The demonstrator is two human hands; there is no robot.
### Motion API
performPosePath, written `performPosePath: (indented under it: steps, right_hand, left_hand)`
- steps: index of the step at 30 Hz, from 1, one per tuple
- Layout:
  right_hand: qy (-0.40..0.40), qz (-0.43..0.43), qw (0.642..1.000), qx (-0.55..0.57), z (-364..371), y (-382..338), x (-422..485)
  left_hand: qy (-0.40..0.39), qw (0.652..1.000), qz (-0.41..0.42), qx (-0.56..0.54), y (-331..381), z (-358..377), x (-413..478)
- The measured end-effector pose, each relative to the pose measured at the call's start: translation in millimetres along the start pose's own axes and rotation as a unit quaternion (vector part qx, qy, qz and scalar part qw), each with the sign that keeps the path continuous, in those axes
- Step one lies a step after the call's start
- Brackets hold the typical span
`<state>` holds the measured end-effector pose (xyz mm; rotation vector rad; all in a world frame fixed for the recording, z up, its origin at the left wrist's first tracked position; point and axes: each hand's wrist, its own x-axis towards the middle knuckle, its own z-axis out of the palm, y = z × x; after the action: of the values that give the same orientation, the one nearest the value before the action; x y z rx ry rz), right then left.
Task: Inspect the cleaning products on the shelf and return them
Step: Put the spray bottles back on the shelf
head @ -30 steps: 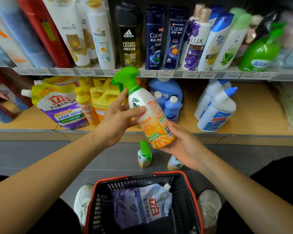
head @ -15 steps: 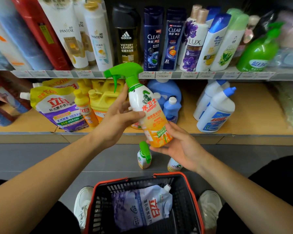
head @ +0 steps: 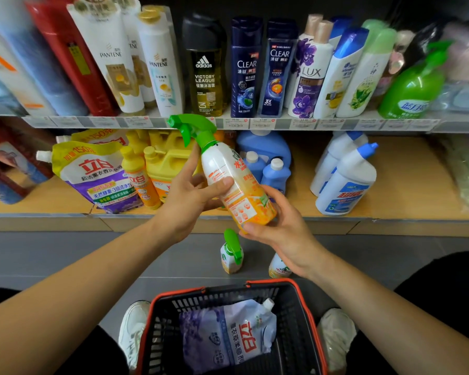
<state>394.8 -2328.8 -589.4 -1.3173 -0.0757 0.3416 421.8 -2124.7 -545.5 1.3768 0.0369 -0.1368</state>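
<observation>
A white and orange spray bottle [head: 236, 182] with a green trigger head is tilted in front of the lower shelf [head: 406, 196]. My left hand [head: 190, 196] grips its middle, thumb across the label. My right hand [head: 279, 223] cups its orange base from below, fingers curled round it. The bottle's side label with small print faces me.
Two more green-capped spray bottles [head: 231, 253] stand on the floor below. A red and black basket [head: 303, 315] with a detergent pouch [head: 228, 336] sits between my shoes. Yellow jugs [head: 168, 158], blue bottles [head: 275, 169] and white toilet cleaners [head: 344, 182] fill the lower shelf; shampoos stand above.
The bottle has been turned about its long axis, so the front logo has swung right and a side label faces me. My right hand has shifted its hold round the base.
</observation>
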Motion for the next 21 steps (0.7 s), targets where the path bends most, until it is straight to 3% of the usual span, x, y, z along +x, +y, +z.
performPosePath:
  steps: [5, 13, 18, 21]
  right_hand:
    - [0.081, -0.034, 0.996, -0.015, -3.7, 7.8, 2.9]
    - [0.126, -0.09, 0.986, -0.057, -7.9, -8.3, -0.9]
    - [0.142, -0.145, 0.974, -0.098, -15.7, -23.0, -2.2]
    - [0.146, -0.165, 0.966, -0.135, -14.8, -27.7, -3.8]
  left_hand:
    - [-0.026, 1.0, 0.002, 0.008, -3.2, 0.9, -0.4]
    - [-0.001, 0.999, -0.001, 0.039, -8.5, 4.7, -0.8]
    - [0.015, 0.985, -0.07, 0.154, -15.0, -1.5, 0.8]
    - [0.027, 0.974, -0.059, 0.219, -18.4, -2.4, -1.6]
